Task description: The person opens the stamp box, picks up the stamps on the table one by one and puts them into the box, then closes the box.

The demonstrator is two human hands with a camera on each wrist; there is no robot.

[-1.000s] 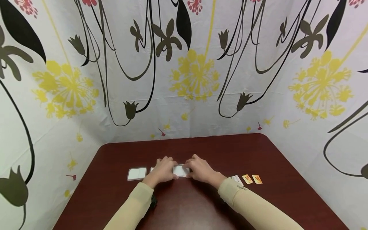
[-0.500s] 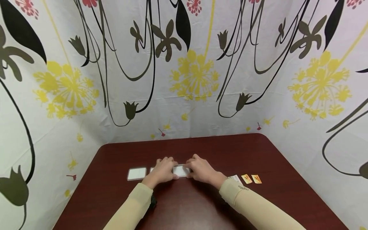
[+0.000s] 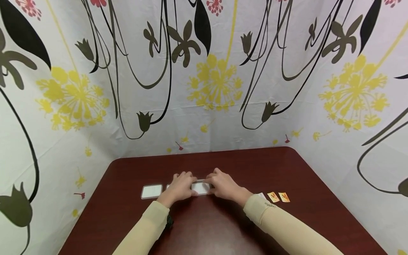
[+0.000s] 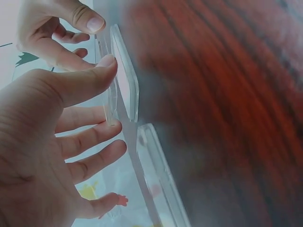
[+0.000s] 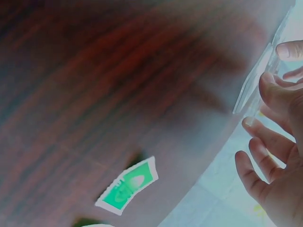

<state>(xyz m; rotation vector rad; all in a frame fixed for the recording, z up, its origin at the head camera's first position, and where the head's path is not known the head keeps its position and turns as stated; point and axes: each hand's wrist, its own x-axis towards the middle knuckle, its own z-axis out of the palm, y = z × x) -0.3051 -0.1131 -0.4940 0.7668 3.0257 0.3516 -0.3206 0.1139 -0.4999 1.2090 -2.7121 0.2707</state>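
Both hands pinch a thin clear plastic cover (image 4: 111,97), seen edge-on in the left wrist view. My left hand (image 3: 181,187) has its thumb and fingers at the left end. At the other end is my right hand (image 3: 222,184), its thumb and index finger on the plastic and the other fingers spread in the right wrist view. Just beyond the cover, close against it, is a flat clear case (image 4: 127,75) with a white inside, on the table. In the head view the white panel (image 3: 200,187) shows between the hands. Whether cover and case touch is unclear.
A second white-faced case (image 3: 151,191) lies to the left, and another (image 4: 163,184) is partly behind my left hand. Right of my right forearm lie two orange stamp-like papers (image 3: 273,197) and a mostly covered white one (image 3: 262,196). A patterned cloth (image 3: 210,124) encloses the brown table (image 3: 204,226).
Both hands keep their hold on the plastic cover and hardly move. My right sleeve now covers more of the white paper beside it.
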